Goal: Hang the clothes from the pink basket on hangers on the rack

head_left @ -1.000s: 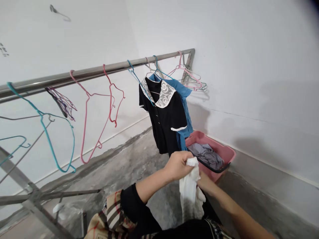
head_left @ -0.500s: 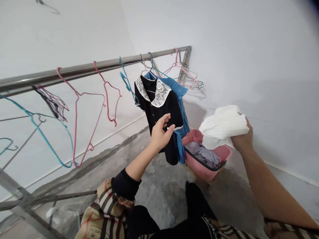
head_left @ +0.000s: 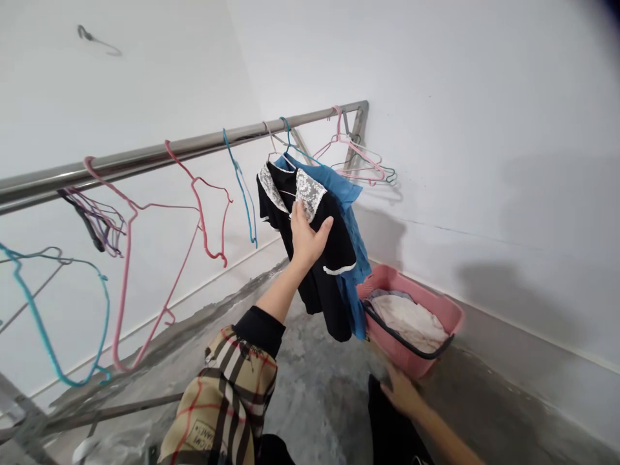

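Open left hand [head_left: 306, 236] on black blouse [head_left: 329, 287]

The left grip stays wide, palm flat against the blouse just below its lace collar [head_left: 310, 192]. The blouse hangs from the steel rail [head_left: 194, 145], in front of a blue shirt [head_left: 356, 258]. The right hand [head_left: 402, 392], open and empty, is just below the pink basket [head_left: 411, 287] of white cloth [head_left: 407, 321].

Beige check sleeve [head_left: 227, 394] on left arm: black and cream bands, thin red lines, small printed label patch [head_left: 196, 436] with dark lettering. Black cuff [head_left: 259, 329] at sleeve end, forearm beyond it bare. Bare left hand [head_left: 307, 236], bare right hand [head_left: 402, 394]. Black trousers [head_left: 390, 426] at lower frame.
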Available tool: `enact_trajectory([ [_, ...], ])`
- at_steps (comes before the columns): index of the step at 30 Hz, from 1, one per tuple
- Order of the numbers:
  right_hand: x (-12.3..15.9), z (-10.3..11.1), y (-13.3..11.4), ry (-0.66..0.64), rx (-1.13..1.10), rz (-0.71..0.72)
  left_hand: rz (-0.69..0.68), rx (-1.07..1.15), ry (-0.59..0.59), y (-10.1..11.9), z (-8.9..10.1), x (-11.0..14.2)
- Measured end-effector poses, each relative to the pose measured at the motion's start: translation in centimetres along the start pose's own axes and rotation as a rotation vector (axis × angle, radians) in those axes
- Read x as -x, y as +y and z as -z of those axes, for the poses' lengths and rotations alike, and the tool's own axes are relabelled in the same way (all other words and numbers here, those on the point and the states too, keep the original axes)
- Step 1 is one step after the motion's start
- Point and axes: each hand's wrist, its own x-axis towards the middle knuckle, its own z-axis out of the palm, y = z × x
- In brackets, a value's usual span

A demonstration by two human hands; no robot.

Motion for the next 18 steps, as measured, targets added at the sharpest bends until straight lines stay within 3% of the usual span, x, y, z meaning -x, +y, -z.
enact_trajectory([
  [3, 3.2, -6.9, 4.2, -0.182, 0.181, -0.181, 0.051, -0.023, 0.085, -0.4, -0.7, -2.5],
  [6, 4.0, -10.5, 8.5, -0.249, 0.342, -0.164, 0.062, 0.001, 0.111, -0.3, -1.0, -4.8],
  [10, 2.9, -11.4, 11.1, -0.301, 0.411, -0.121, 0.103, 0.163, 0.025, 0.7, -1.0, -6.5],
  [16, 2.3, -11.2, 10.7, -0.294, 0.42, -0.141, 0.214, 0.134, 0.062, 3.0, -0.4, -7.9],
  [18, 2.4, -11.2, 10.6, -0.274, 0.407, -0.13, 0.297, 0.231, 0.001, 3.7, -0.3, -8.4],
])
